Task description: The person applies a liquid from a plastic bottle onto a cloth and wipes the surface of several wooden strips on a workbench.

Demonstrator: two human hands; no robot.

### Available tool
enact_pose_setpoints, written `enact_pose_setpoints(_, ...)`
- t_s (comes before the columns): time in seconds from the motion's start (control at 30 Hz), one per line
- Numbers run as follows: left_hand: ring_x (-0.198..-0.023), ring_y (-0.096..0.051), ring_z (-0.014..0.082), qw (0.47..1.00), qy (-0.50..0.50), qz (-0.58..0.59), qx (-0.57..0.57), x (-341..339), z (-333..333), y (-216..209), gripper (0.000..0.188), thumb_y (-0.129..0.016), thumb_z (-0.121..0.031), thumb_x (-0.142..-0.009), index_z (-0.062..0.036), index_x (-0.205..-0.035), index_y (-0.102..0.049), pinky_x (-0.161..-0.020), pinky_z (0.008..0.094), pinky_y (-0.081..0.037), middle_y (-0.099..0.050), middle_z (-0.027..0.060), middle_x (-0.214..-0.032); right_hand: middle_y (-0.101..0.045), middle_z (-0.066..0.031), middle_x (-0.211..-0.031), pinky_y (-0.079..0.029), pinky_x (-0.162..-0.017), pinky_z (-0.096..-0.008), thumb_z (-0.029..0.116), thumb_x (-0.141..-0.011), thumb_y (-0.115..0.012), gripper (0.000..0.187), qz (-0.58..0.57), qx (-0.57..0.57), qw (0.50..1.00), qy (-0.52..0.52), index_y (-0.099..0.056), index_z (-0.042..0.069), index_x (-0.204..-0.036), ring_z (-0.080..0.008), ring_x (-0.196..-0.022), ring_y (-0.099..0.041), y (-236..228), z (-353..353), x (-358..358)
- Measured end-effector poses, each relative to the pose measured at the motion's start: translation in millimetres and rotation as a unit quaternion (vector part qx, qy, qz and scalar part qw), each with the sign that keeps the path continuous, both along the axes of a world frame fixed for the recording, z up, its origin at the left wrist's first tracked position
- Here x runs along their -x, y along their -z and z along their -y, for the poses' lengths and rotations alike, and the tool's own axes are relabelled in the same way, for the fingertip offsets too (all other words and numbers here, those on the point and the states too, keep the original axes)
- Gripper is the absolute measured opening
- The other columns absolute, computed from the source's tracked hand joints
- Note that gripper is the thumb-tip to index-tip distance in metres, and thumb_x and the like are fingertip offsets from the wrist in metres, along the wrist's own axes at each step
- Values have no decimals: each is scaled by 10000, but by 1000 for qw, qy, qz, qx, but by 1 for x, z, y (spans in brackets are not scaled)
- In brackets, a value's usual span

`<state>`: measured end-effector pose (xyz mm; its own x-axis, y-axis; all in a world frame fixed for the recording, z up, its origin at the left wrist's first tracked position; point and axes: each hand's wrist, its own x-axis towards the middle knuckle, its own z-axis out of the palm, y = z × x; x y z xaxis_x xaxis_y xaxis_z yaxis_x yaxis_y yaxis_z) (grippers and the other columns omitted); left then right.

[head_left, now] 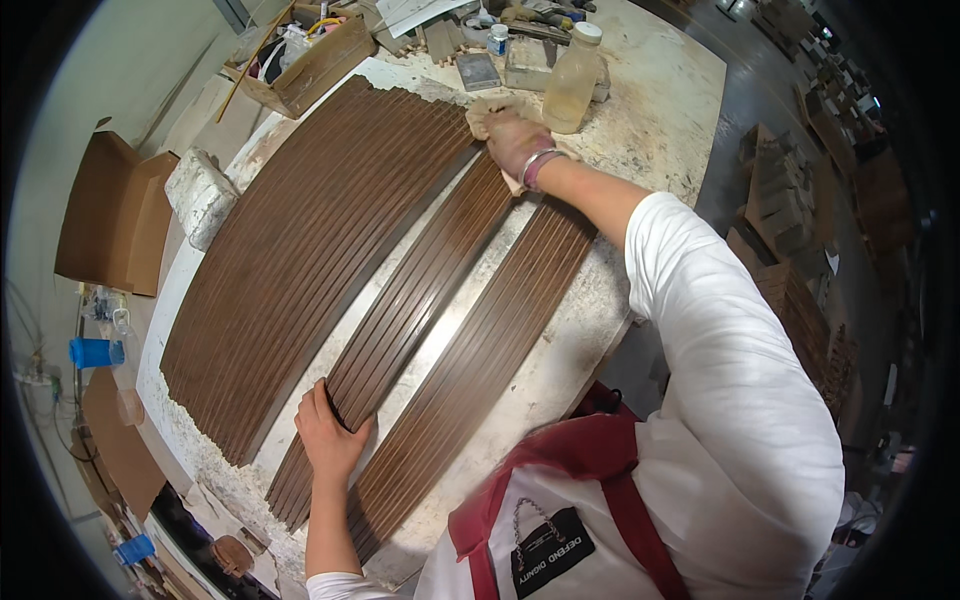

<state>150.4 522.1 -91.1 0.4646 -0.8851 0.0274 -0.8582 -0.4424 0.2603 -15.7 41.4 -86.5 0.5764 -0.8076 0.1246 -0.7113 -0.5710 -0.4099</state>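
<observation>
Three groups of long, dark brown grooved wooden strips lie at a slant on the worktable. My left hand straddles the near part of the middle group, fingers toward one edge and thumb at the other. At that group's far end my right hand presses down a crumpled beige cloth, its fingers closed on it. Purplish stains mark this hand. To the left is the widest group, to the right a narrower one; pale gaps of tabletop separate them.
Beyond the right hand stands a cloudy plastic bottle, with a dark grey block and a small white jar nearby. A cardboard box of tools sits far left. A whitish block touches the widest group's left side.
</observation>
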Motion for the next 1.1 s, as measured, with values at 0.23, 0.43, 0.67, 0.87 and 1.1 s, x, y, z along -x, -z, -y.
enact_pose_setpoints(0.23, -1135, -472, 398, 1000, -1, 21, 0, 1, -7, 3, 939, -849, -259, -613, -7, -1384, -377, -963, 490, -376, -480, 206, -1222, -663, -118, -872, -561, -634, -317, 107, -872, -597, 147, 329, -115, 931, -106, -655, 23, -978, -196, -723, -645, -12, -86, -25)
enact_pose_setpoints(0.43, -1125, -477, 394, 1000, 1, -6, 5, 3, 1, 1, 934, -845, -278, -623, -9, -1387, -380, -959, 486, -378, -489, 204, -1211, -692, -198, -1058, -571, -774, -396, 296, -930, -535, 345, -117, -92, 984, 97, -636, 146, -1223, -280, -885, -700, -62, 42, 41)
enact_pose_setpoints(0.67, -1105, -479, 375, 1000, 4, 12, 5, 2, 0, 6, 934, -835, -313, -630, 19, -1376, -382, -952, 486, -372, -489, 205, -1195, -670, -105, -866, -538, -669, -331, 350, -979, -465, 313, -61, 91, 982, -151, -641, 125, -1105, -200, -779, -660, -6, -64, 22)
enact_pose_setpoints(0.87, -1084, -498, 356, 1000, -13, 24, 0, 4, 1, -5, 892, -845, -309, -622, 20, -1336, -423, -931, 449, -391, -513, 186, -1164, -620, -57, -851, -524, -669, -290, 203, -915, -547, 139, 248, -570, 759, -195, -615, 87, -952, -127, -750, -613, -25, -194, -39)
enact_pose_setpoints(1.1, -1064, -526, 326, 999, -12, 20, 34, 5, 0, -7, 863, -854, -307, -622, 15, -1315, -453, -914, 425, -407, -533, 160, -1130, -669, -57, -941, -555, -810, -298, 78, -909, -513, 171, 358, -249, 840, -323, -650, 102, -1008, -167, -855, -652, 24, -110, -43)
